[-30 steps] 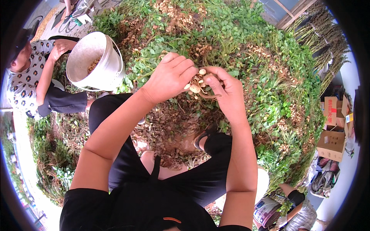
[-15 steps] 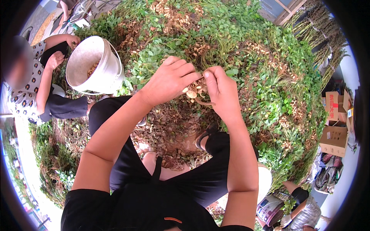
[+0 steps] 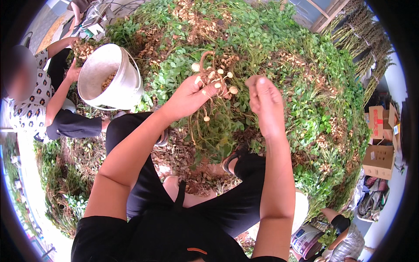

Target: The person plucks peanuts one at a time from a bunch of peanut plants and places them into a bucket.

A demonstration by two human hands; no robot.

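Observation:
My left hand is closed around a peanut plant, its root end up. Pale peanuts dangle on thin strands about my fingers, and the leafy stems hang below the hand. To the right, apart from the plant, my right hand is raised with its fingers curled together; whatever it may hold is hidden. Left of my hands stands a tilted white bucket with some peanuts inside.
Uprooted peanut plants lie heaped ahead and to the right. At the left, a co-worker holds a peanut cluster by the bucket. Cardboard boxes stand at the far right; another person is lower right beside a paint-style bucket.
My hands have parted: the left now holds a peanut plant roots up, while the right has moved right and curled. The co-worker has brought a peanut cluster to the white bucket.

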